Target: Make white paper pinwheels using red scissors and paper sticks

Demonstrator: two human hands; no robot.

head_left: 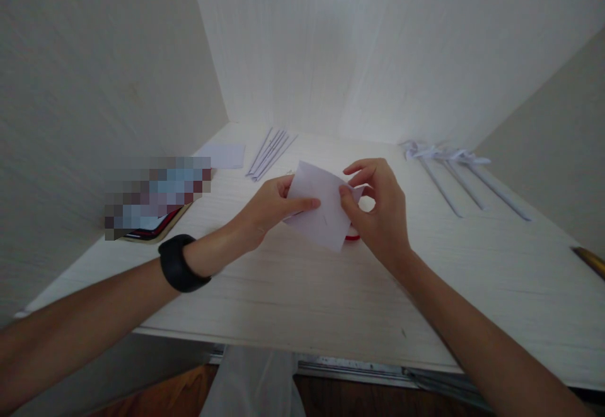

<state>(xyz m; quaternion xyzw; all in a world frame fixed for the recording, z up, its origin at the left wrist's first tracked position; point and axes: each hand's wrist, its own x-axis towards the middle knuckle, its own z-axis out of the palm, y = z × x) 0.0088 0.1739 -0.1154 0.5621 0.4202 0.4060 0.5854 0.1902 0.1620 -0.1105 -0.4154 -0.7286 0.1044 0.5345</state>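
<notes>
A small white sheet of paper (314, 206) is held between both hands above the middle of the table. My left hand (278, 203) pinches its left side, thumb on top and fingers behind. At the upper right corner, my right hand (378, 206) grips the paper between thumb and fingertips, and that corner looks bent. Two short dark marks show on the sheet. Partly hidden behind the paper and my right hand lies something with a red curved edge (352, 237); its kind cannot be made out.
Several thin white paper strips or sticks (271, 154) lie at the back, beside flat white paper (229, 155). Three rolled-paper stems with twisted paper tops (442, 184) lie back right. A blurred-out device (161, 199) leans at left. Walls enclose the white table (302, 303); a yellow-brown object (590, 261) sits far right.
</notes>
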